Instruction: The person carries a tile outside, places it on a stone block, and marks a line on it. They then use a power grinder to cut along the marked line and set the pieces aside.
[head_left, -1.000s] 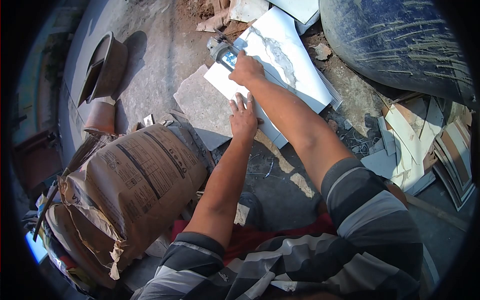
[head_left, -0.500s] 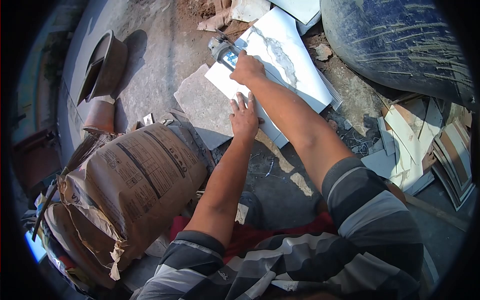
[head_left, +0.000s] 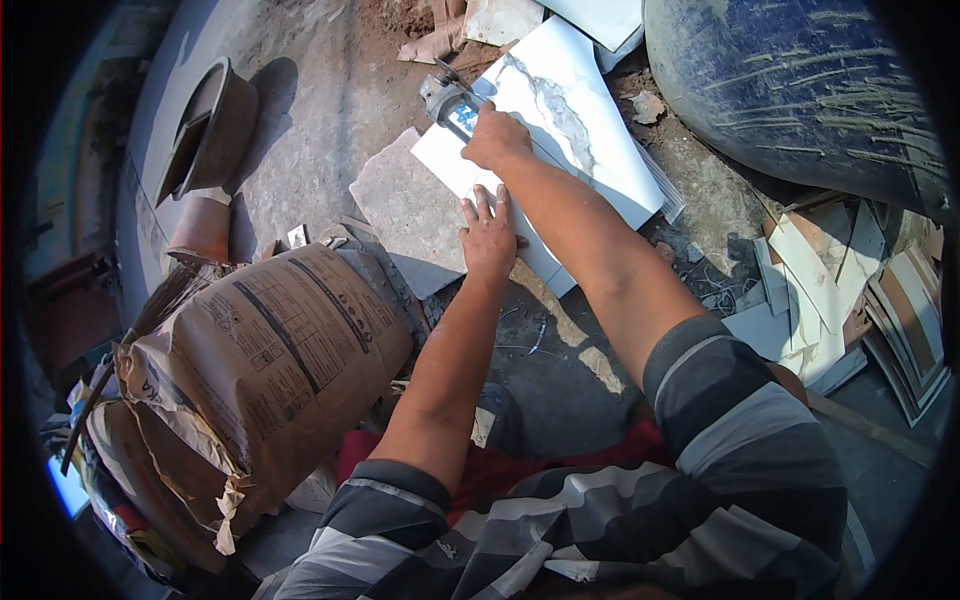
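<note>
My right hand is closed around the body of an angle grinder. Its grey metal head points away from me, over the far left part of a white tile with grey marble veining. My left hand lies on the near edge of that tile, palm down, fingers stretched out and slightly apart. A thin line runs across the tile close to both hands. Under the tile's left side is a rough stone slab. My right hand hides much of the grinder's body, and I cannot make out the disc's contact with the tile.
A torn brown paper sack stands at my left. Beyond it are an orange bucket and a tilted basin. A big blue mortar-streaked drum is at the upper right, with broken tile pieces below it.
Both hands and the angle grinder keep almost the same place on the tile. The whole view has shifted very slightly.
</note>
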